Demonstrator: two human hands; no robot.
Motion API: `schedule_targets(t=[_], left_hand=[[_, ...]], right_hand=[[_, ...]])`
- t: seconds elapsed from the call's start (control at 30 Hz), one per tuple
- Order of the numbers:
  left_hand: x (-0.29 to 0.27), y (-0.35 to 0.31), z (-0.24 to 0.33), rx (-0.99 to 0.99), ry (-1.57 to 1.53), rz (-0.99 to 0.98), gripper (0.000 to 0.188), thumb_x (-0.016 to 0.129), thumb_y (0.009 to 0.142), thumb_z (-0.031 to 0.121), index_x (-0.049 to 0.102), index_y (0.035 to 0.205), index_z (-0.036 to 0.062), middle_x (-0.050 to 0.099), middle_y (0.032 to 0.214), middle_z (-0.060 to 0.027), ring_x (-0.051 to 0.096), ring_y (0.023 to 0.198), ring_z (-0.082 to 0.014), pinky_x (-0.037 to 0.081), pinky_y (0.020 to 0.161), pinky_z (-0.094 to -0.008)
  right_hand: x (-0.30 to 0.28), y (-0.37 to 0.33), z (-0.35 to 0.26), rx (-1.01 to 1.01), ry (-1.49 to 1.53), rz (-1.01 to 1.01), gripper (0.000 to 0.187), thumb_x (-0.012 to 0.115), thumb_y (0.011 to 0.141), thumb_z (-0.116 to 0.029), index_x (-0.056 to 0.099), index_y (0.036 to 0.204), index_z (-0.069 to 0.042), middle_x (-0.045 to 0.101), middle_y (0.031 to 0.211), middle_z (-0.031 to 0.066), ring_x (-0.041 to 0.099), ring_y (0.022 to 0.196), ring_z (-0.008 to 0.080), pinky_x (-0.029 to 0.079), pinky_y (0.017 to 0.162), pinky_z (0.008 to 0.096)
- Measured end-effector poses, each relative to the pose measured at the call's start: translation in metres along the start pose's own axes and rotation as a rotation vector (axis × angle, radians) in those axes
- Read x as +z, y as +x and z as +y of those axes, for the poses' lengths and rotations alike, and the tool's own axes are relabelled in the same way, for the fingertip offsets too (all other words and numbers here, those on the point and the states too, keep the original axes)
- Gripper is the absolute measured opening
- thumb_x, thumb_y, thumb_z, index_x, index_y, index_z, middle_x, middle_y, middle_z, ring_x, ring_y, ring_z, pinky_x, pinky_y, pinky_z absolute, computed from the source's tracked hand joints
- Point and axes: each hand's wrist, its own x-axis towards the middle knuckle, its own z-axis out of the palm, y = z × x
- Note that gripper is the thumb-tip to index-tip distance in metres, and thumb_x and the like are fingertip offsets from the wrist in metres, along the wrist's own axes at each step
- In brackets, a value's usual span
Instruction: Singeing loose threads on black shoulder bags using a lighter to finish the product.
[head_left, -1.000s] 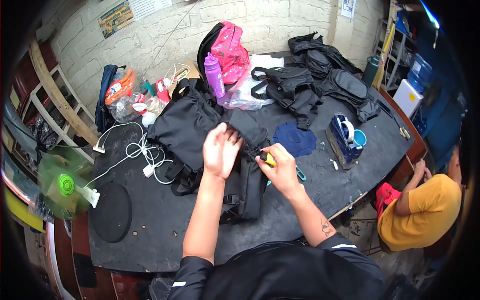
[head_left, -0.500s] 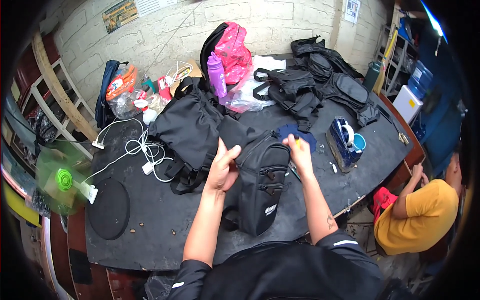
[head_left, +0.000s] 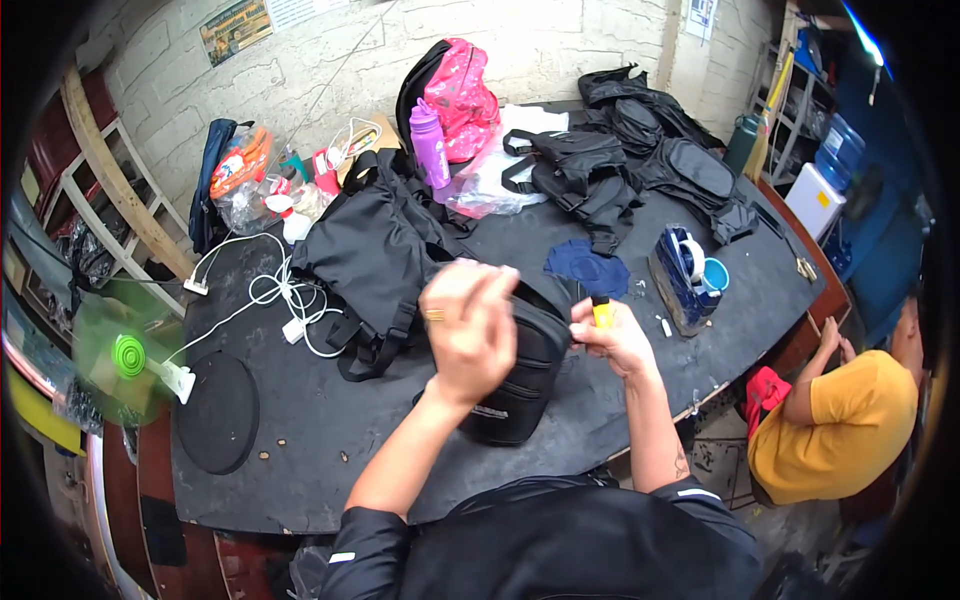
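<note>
A black bag point(head_left: 510, 400) with zipped pockets stands on the table in front of me, its upper edge partly behind my left hand. My left hand point(head_left: 465, 335) is over the bag's upper left side, its fingers bent and smeared by motion; whether they grip anything is hidden. At the bag's right edge, my right hand point(head_left: 622, 342) is closed around a small yellow tool with a black end point(head_left: 602, 312). Its thumb and fingertips are at the bag's edge. A dark blue cloth piece point(head_left: 588, 268) lies just beyond it.
Black bags point(head_left: 365, 250) lie left and at the back, near a purple bottle point(head_left: 430, 150) and pink backpack point(head_left: 468, 95). A tape dispenser point(head_left: 682, 290) stands right. White cables point(head_left: 285, 290), a round black piece point(head_left: 217, 412) and a fan point(head_left: 128, 355) are left. A co-worker point(head_left: 835, 425) sits right.
My left hand has risen from beside the bag to above its upper left side. The bag has turned and tilted. My right hand has moved slightly nearer, with the yellow tool still in it.
</note>
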Motion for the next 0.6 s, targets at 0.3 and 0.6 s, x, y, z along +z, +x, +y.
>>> schedule_targets(t=[0.3,0.6], left_hand=[[-0.023,0.018,0.005,0.052,0.101,-0.281,0.013,0.07,0.066,0.008,0.061,0.075,0.0049,0.055,0.075,-0.005,0.055,0.072,-0.0242,0.041,0.071,-0.036],[-0.033,-0.005,0.015,-0.517,-0.959,-0.221,0.013,0.067,0.072,-0.01,0.061,0.082,-0.0021,0.058,0.091,-0.0074,0.057,0.084,-0.0144,0.045,0.076,-0.0246]], right_hand=[[0.049,-0.025,-0.029,-0.343,0.322,-0.176,0.011,0.058,0.089,-0.012,0.055,0.094,-0.002,0.067,0.09,0.0178,0.04,0.048,0.0014,0.035,0.047,0.02],[0.085,-0.021,-0.004,-0.319,0.301,-0.216,0.086,0.077,0.072,-0.014,0.024,0.137,0.001,0.051,0.115,0.0063,0.05,0.105,0.0128,0.041,0.089,0.0258]])
